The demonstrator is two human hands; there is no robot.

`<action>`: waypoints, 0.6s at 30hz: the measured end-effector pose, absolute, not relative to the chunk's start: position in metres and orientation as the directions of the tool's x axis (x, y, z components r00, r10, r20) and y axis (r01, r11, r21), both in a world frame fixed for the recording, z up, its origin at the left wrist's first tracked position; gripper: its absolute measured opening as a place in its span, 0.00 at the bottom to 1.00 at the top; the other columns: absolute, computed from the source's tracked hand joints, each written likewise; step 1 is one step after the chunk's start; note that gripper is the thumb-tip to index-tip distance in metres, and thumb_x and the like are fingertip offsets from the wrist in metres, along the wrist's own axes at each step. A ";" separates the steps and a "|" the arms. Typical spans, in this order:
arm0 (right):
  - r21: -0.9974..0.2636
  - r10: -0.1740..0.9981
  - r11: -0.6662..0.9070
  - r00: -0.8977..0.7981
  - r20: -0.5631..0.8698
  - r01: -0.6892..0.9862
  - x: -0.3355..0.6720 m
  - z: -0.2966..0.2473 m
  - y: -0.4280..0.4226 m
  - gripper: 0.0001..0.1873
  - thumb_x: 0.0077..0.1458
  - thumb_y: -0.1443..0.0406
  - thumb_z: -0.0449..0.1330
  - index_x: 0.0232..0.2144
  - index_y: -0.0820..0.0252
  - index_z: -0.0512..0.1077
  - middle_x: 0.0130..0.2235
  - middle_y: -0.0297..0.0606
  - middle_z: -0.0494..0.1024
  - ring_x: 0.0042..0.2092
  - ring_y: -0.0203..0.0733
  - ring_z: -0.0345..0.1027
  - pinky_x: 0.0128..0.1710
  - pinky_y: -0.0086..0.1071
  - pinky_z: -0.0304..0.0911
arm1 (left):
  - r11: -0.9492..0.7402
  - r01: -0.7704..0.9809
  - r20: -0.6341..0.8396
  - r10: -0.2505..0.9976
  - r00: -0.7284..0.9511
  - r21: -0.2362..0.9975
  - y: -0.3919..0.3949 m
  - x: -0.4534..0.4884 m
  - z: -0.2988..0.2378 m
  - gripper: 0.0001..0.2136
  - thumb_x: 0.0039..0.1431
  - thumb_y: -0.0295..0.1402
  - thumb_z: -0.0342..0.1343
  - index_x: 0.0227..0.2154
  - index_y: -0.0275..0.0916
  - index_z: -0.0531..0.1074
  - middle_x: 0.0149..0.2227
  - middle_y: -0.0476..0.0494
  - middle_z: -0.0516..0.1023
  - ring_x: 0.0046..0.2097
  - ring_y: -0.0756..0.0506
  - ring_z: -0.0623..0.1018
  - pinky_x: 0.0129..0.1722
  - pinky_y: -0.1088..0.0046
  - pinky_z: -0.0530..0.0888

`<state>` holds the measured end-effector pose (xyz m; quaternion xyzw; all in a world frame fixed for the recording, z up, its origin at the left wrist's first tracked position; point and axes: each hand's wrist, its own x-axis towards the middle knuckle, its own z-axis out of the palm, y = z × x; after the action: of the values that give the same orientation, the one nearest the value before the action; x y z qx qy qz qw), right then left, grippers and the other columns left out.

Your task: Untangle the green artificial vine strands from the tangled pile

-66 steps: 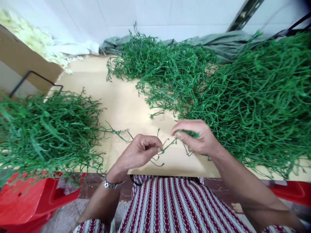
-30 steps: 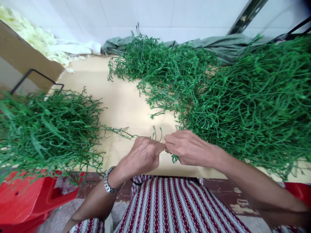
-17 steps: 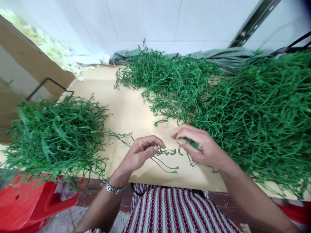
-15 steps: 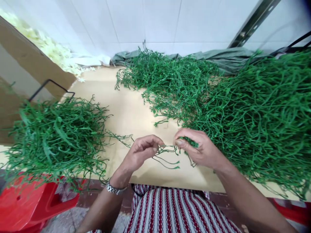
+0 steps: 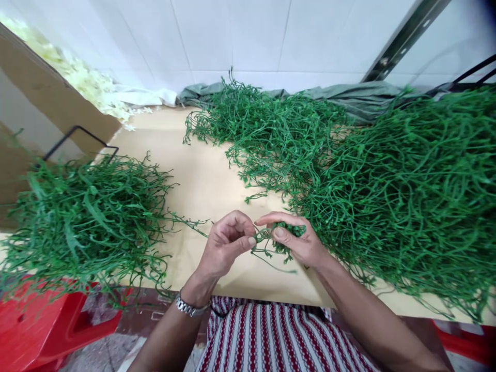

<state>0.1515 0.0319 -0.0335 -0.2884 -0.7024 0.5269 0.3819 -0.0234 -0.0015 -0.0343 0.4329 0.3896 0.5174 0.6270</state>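
Your left hand [image 5: 227,243] and right hand [image 5: 299,242] meet fingertip to fingertip low over the table [image 5: 201,175], both pinched on one small green sprig [image 5: 267,236] lying crosswise between them, with the big stem pile [image 5: 406,191] just beside your right hand.

Finding: I sit in a small hand-assembly workshop for artificial greenery. Evidence: bulk heaps of loose green plastic stems [image 5: 406,196] across a tan board surface [image 5: 201,175], a brown cardboard carton [image 5: 58,98] of pale petals [image 5: 83,77], a bare white tiled wall [image 5: 232,36], and a red plastic stool [image 5: 46,325].
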 end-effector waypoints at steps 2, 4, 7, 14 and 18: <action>-0.967 0.806 0.255 -0.551 0.217 -0.007 0.152 -0.036 0.031 0.15 0.57 0.58 0.52 0.42 0.60 0.72 0.38 0.39 0.76 0.40 0.40 0.68 0.40 0.33 0.63 | 0.109 -0.350 -0.054 0.985 0.163 0.930 -0.001 -0.021 -0.036 0.09 0.43 0.30 0.62 0.24 0.35 0.66 0.20 0.53 0.64 0.21 0.55 0.62 0.20 0.80 0.59; -0.949 0.788 0.314 -0.564 0.248 0.021 0.150 -0.036 0.030 0.15 0.57 0.60 0.53 0.43 0.61 0.71 0.38 0.41 0.75 0.40 0.40 0.68 0.39 0.33 0.63 | 0.097 -0.366 -0.049 0.989 0.139 0.926 -0.001 -0.018 -0.036 0.09 0.44 0.29 0.62 0.24 0.35 0.66 0.19 0.53 0.65 0.21 0.56 0.63 0.20 0.80 0.59; -0.859 0.746 0.505 -0.544 0.384 0.085 0.146 -0.036 0.028 0.12 0.56 0.65 0.54 0.42 0.62 0.70 0.34 0.41 0.74 0.35 0.37 0.67 0.34 0.31 0.63 | 0.050 -0.370 -0.036 0.998 0.044 0.928 -0.001 -0.013 -0.035 0.09 0.44 0.29 0.62 0.23 0.35 0.66 0.20 0.54 0.66 0.19 0.57 0.61 0.17 0.82 0.57; -0.692 0.711 0.661 -0.538 0.453 0.291 0.146 -0.033 0.024 0.03 0.54 0.70 0.54 0.32 0.63 0.68 0.27 0.37 0.69 0.29 0.35 0.61 0.28 0.28 0.57 | -0.090 0.035 0.090 0.996 0.001 0.995 -0.006 -0.009 -0.029 0.02 0.48 0.26 0.57 0.25 0.35 0.69 0.23 0.50 0.69 0.24 0.54 0.66 0.24 0.79 0.65; -0.545 0.657 0.736 -0.619 0.431 0.401 0.152 -0.031 0.025 0.05 0.52 0.71 0.52 0.29 0.62 0.67 0.24 0.35 0.64 0.27 0.36 0.57 0.27 0.28 0.52 | -0.175 0.342 0.155 0.984 0.083 0.923 -0.009 -0.011 -0.027 0.05 0.53 0.25 0.51 0.31 0.36 0.71 0.27 0.47 0.74 0.28 0.51 0.71 0.29 0.78 0.66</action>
<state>0.1523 0.0251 -0.0308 -0.3016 -0.8766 0.2025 0.3157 -0.0111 -0.0087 -0.0272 0.6344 0.5229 0.4300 0.3732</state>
